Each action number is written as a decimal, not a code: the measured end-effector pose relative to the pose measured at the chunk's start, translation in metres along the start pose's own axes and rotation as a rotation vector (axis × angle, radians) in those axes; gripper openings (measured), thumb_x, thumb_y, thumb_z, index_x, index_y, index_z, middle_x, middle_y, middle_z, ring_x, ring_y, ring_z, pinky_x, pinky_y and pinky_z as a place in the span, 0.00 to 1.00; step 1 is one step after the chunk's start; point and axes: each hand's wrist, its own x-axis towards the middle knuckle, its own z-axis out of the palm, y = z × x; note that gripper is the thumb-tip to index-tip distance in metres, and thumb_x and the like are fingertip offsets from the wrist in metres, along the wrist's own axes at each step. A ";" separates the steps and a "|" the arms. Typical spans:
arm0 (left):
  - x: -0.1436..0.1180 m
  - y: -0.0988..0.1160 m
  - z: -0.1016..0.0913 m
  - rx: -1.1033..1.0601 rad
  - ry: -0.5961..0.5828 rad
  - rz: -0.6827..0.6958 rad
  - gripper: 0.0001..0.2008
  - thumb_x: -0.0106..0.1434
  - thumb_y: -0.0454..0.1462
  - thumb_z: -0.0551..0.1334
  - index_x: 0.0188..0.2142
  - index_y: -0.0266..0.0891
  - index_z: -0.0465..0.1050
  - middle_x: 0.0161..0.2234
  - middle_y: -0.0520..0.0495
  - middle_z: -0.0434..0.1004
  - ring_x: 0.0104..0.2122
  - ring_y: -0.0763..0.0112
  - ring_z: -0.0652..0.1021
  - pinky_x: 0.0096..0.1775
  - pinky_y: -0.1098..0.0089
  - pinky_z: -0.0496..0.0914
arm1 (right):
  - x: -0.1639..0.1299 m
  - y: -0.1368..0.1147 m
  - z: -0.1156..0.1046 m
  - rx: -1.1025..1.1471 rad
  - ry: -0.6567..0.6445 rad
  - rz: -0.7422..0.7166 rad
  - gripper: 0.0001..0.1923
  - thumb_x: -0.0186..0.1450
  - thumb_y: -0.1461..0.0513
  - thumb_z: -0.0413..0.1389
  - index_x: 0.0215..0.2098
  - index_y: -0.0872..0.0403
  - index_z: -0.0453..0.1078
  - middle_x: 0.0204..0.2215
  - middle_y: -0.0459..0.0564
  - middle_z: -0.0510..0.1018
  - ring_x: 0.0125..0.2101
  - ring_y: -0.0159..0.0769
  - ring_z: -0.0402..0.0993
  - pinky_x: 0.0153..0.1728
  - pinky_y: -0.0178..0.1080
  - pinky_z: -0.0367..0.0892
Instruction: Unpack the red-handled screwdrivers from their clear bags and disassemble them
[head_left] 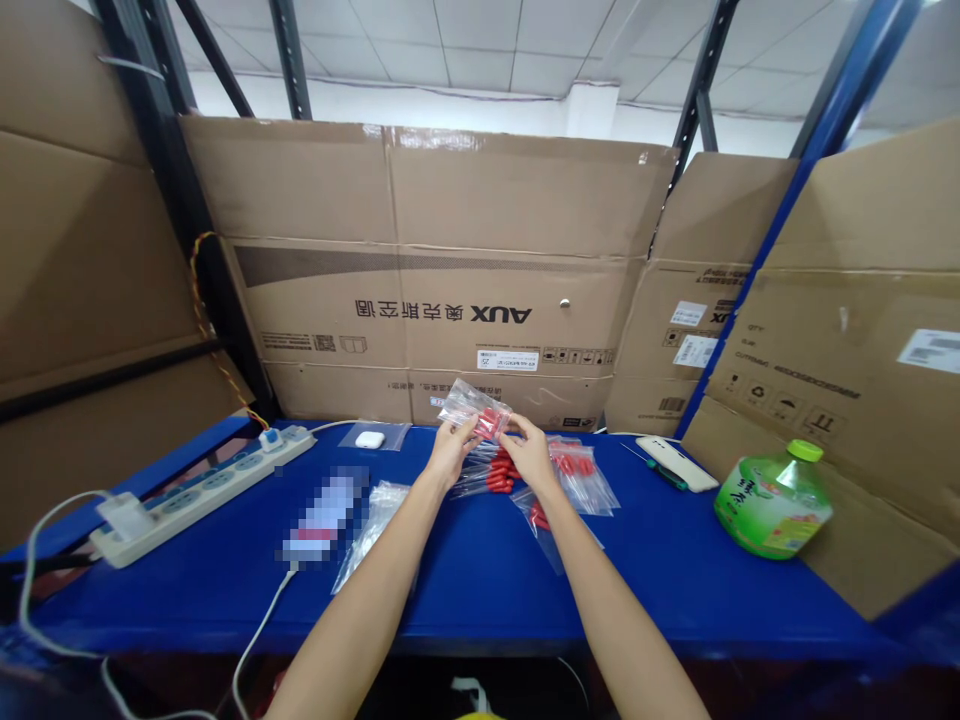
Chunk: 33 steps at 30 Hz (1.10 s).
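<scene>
Above the blue table, a clear zip bag (474, 408) with small red pieces inside is held up between my two hands. My left hand (450, 452) pinches its lower left side, and my right hand (529, 452) pinches the right edge. Below and between the hands lies a pile of red-handled pieces (499, 478) with thin clear or metallic lengths; their exact kind is hard to make out. Right of my right hand are filled clear bags (589, 478) with red contents. Another filled bag (541, 520) is partly covered by my right forearm. Flat clear bags (375, 530) lie beside my left forearm.
A power strip (202, 495) and a blurred-out phone (324, 515) on a cable lie to the left. A white case (370, 440) rests at the back. On the right are a screwdriver (666, 473), a cream-coloured slab (686, 465) and a green bottle (776, 505). Cardboard walls (450, 220) surround the table (480, 600).
</scene>
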 end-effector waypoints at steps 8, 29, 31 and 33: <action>-0.002 0.005 0.000 0.005 -0.024 -0.077 0.24 0.52 0.41 0.76 0.47 0.42 0.75 0.43 0.46 0.82 0.34 0.75 0.80 0.43 0.69 0.75 | 0.001 -0.006 0.000 0.051 -0.038 0.054 0.23 0.56 0.58 0.64 0.51 0.53 0.75 0.48 0.52 0.80 0.45 0.40 0.77 0.48 0.44 0.75; -0.006 -0.007 0.004 0.353 0.175 0.295 0.23 0.58 0.53 0.68 0.44 0.37 0.75 0.40 0.44 0.82 0.37 0.65 0.79 0.37 0.71 0.70 | -0.004 0.000 0.013 0.051 -0.076 0.045 0.21 0.55 0.57 0.65 0.46 0.52 0.76 0.44 0.50 0.81 0.40 0.38 0.79 0.44 0.41 0.75; -0.011 -0.004 0.005 0.560 0.267 0.401 0.20 0.62 0.53 0.64 0.40 0.38 0.75 0.36 0.45 0.81 0.35 0.65 0.78 0.37 0.71 0.69 | -0.005 0.002 0.015 0.087 -0.082 0.044 0.21 0.54 0.57 0.66 0.46 0.52 0.76 0.45 0.50 0.81 0.41 0.38 0.79 0.45 0.41 0.75; -0.015 -0.001 0.005 0.686 0.336 0.442 0.18 0.64 0.52 0.62 0.38 0.39 0.75 0.33 0.46 0.80 0.34 0.65 0.77 0.37 0.71 0.67 | -0.005 0.002 0.017 0.116 -0.090 0.047 0.21 0.54 0.57 0.67 0.46 0.52 0.76 0.45 0.50 0.81 0.41 0.39 0.79 0.45 0.41 0.75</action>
